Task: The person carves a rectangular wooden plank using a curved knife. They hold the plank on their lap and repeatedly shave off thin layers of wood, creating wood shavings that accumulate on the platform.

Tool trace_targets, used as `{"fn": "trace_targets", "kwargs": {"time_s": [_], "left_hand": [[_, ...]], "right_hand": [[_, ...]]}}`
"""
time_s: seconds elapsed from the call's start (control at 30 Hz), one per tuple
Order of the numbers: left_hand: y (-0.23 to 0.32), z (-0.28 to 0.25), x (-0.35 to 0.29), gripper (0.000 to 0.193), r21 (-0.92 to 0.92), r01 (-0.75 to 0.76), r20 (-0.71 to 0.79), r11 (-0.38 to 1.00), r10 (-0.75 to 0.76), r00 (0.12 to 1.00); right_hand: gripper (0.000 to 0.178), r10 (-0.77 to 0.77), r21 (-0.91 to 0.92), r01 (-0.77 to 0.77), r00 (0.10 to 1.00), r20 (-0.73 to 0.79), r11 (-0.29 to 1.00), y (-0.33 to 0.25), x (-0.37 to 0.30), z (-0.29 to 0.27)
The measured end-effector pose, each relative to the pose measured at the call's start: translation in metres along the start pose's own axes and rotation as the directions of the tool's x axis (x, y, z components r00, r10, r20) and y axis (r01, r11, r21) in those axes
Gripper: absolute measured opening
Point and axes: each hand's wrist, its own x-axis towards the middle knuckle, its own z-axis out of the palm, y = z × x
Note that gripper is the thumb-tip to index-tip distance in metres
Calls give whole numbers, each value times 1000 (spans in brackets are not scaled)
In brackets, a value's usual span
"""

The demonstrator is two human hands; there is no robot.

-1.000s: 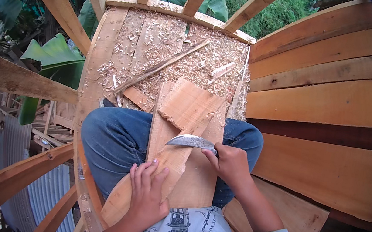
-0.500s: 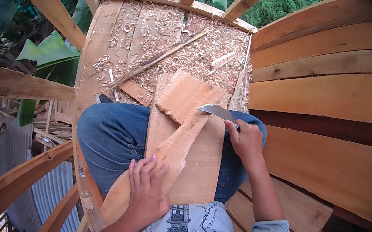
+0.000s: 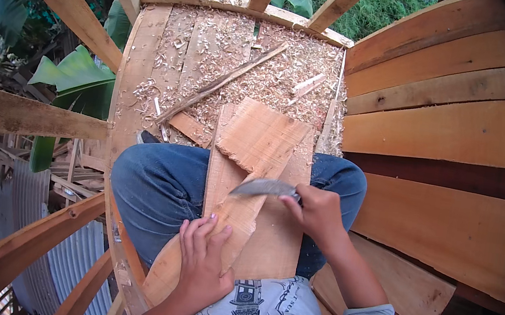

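The notched board point(image 3: 237, 211) lies under left fingers point(image 3: 202, 232) (slightly spread).

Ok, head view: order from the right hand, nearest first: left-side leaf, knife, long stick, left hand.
1. Knife: gripped in the right hand.
2. Left hand: to its left, on the notched board.
3. Long stick: ahead-left, on the platform.
4. Leaf: far left, beyond the platform.

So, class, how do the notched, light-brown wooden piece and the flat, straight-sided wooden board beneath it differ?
The notched piece slants; the straight-sided board points nearly straight ahead. The notched piece has a ragged edge; the straight-sided board's visible sides run even. Both are light-brown wood.
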Motion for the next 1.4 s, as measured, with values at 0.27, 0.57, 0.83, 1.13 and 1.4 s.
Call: {"fn": "trace_targets", "kwargs": {"time_s": [0.27,0.57,0.83,1.13,1.4], "left_hand": [[-2,1,0,70,-16,-6,3,1000,6,1000],[-3,2,0,70,-5,-9,-3,1000,9,1000],[-3,1,-3,69,-13,2,17,1000,-1,1000],[-3,1,1,69,-6,0,-2,1000,0,1000],[-4,-2,0,69,-30,2,-8,1000,-2,1000]], "right_hand": [[47,74,25,-74,997,-7,997,1,5,-2],[44,100,34,-97,989,-112,995,16,12,5],[43,113,38,-110,991,-72,993,9,10,8],[47,-143,26,141,987,70,990,3,15,-3],[40,254,224,-243,967,-17,944,10,23,-25]]}}
